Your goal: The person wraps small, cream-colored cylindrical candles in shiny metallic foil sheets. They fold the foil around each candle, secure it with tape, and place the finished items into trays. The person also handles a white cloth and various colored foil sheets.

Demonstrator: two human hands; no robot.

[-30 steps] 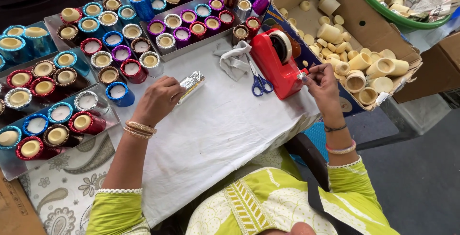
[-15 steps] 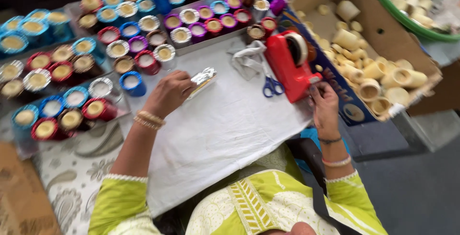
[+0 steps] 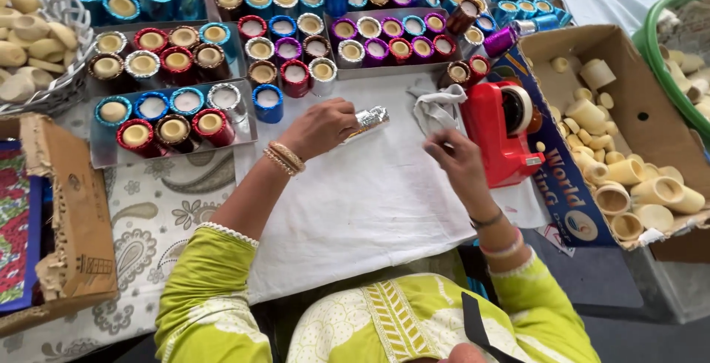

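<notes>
I see the left hand clenched around a silver foil-wrapped cup, pressing it onto the white cloth covering the surface. The right hand hovers beside the red tape dispenser, fingers pinched together; I cannot tell what its grip contains. Trays of foil-wrapped cups sit beyond.

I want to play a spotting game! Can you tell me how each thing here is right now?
left hand: holding silver-wrapped piece down on white cloth
right hand: raised, fingers curled, beside red tape dispenser
red tape dispenser: upright, roll loaded
cardboard box: open, holding plain cups
trays: filled with foil-wrapped cups
</notes>
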